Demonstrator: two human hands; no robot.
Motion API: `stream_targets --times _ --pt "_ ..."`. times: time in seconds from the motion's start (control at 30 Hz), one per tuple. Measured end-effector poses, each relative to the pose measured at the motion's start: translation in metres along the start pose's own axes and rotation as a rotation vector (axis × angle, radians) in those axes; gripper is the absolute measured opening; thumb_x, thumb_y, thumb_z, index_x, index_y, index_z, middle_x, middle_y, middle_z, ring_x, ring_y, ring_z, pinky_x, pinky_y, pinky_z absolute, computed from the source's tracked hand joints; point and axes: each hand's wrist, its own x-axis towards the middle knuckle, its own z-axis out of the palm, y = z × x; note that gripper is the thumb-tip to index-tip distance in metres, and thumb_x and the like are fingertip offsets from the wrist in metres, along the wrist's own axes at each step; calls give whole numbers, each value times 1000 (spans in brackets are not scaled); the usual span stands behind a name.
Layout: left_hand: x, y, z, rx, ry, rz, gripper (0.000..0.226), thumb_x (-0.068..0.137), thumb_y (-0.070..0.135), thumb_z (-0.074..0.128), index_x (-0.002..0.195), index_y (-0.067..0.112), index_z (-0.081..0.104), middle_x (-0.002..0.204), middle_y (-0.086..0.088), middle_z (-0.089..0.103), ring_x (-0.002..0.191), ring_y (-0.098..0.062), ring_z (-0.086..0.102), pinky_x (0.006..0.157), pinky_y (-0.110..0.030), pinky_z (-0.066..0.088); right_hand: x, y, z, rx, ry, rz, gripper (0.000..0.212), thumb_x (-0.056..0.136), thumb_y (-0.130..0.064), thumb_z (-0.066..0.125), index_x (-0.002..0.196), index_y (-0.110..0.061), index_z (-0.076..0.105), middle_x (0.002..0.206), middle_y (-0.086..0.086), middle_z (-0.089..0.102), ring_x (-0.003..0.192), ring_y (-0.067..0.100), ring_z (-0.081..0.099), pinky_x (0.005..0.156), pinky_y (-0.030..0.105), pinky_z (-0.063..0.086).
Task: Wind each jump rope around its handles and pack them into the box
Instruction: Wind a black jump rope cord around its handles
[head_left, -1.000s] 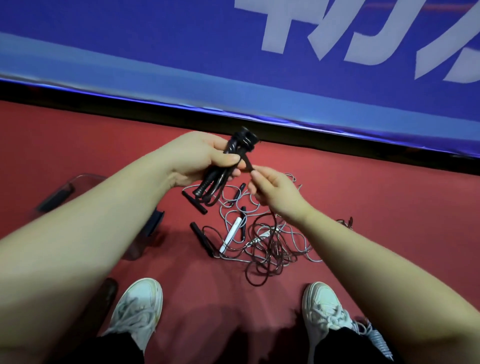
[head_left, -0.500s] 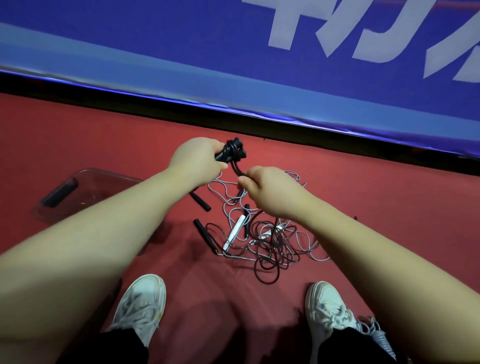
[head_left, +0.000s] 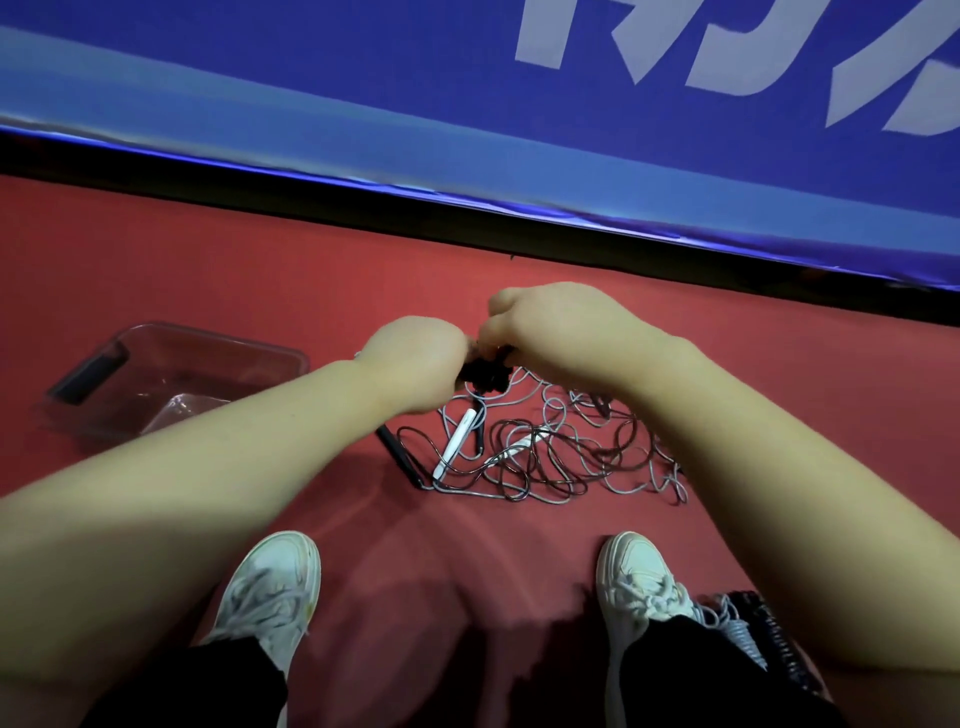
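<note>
The black jump rope bundle (head_left: 485, 371) was up off the floor, btwn my two hands, just above the far edge of the loose rope pile (head_left: 550, 457). My left hand (head_left: 415, 358) was curled round its left side & my right hand (head_left: 550, 332) was closed over its top, both gripping tight. Fingertips were hidden behind my knuckles, so I couldn't tell exactly where each one sat. Only a dark, blurred lump of the bundle showed in the gap.

Under it the pile lay tangled on the red floor (head_left: 260, 270): dark & grey cords, a white handle (head_left: 457, 441) and a black handle (head_left: 397, 454) at its left side. The clear box (head_left: 208, 340) sat well to the left, beyond my left forearm. My white shoes, left (head_left: 270, 587) & right (head_left: 636, 577), were nearest me, w/ coiled ropes (head_left: 748, 629) beside the right one. A blue banner (head_left: 467, 104) ran along the far side.
</note>
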Motion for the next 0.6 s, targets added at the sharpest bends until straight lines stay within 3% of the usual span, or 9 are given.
stream_targets --times 0.07,0.13,0.2,0.3,0.4,0.5,0.6 --pt "-1 -2 0 -65 -93 57 27 91 23 57 117 21 60 97 -5 64 95 -29 58 68 -29 38 -2 4 2 -85 24 -80 26 94 -29 50 117 -35 61 109 -5 56 98 22 56 62 30 36" --pt "-2 -5 -3 -111 -163 128 25 90 27 61 113 19 62 95 -2 62 93 -24 57 68 -27 37 -3 14 7 -50 40 -70 25 94 -35 50 115 -34 64 110 -7 59 104 18 54 65 28 35" --pt "-1 -7 -5 -118 -196 200 21 89 28 62 106 16 62 85 2 57 85 -20 53 65 -27 35 -3 25 16 172 -19 -6 24 93 -36 53 111 -28 67 105 -6 62 101 15 55 69 26 36" --pt "-3 -6 -8 -165 -253 315 20 87 27 64 103 15 64 82 3 58 77 -15 50 61 -28 29 -6 38 30 623 -99 83 18 88 -32 62 92 -16 69 80 -2 63 76 11 56 67 17 39" --pt "-9 -3 -11 -396 -295 411 8 84 20 69 91 16 65 74 4 56 72 -13 52 66 -28 36 -12 43 43 888 -92 171 23 90 -28 60 79 -9 64 63 -3 55 58 8 46 60 17 38" --pt "-13 -5 -23 -611 -209 369 16 82 16 72 97 12 68 77 4 61 72 -3 52 71 -24 40 -15 39 56 1200 -1 249 49 90 -35 55 81 13 54 62 7 45 60 19 36 56 25 32" --pt "-13 -9 -33 -795 -117 279 16 78 23 73 92 18 67 82 5 69 73 -2 58 73 -22 44 -8 28 65 1396 149 313 36 87 -31 49 79 3 56 69 12 44 61 19 35 55 26 30"
